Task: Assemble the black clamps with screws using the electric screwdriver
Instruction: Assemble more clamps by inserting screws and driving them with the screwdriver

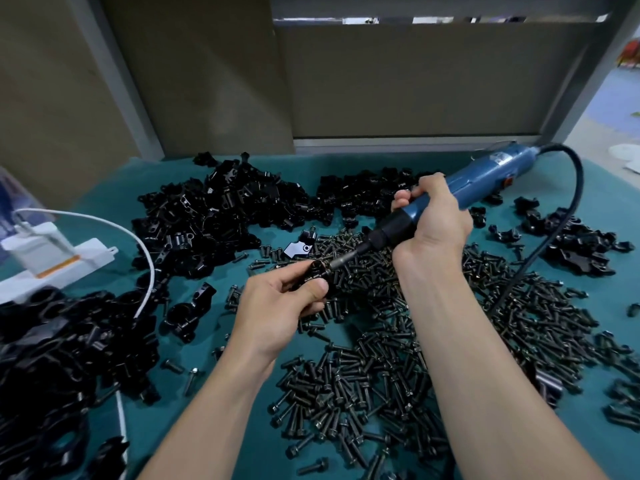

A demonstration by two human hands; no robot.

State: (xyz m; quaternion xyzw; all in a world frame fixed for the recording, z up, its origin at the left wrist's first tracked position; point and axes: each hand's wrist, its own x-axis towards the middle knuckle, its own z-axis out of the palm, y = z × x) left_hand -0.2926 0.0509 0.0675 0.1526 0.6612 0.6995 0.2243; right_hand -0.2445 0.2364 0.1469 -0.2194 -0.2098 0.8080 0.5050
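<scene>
Above scattered black screws (398,358), left hand (277,303) is gripping a black clamp (317,270); right hand (433,220) is clutching the blue electric screwdriver (460,188).

A factory assembly bench: teal mat (194,403) heaped with black clamps (214,209) and loose screws (363,386), behind it grey partitions (415,81).

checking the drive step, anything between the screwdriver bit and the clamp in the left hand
Nothing visible. The right hand holds the electric screwdriver, whose bit meets the clamp pinched in the left hand; its thumb lies below the bit, not across it.
</scene>
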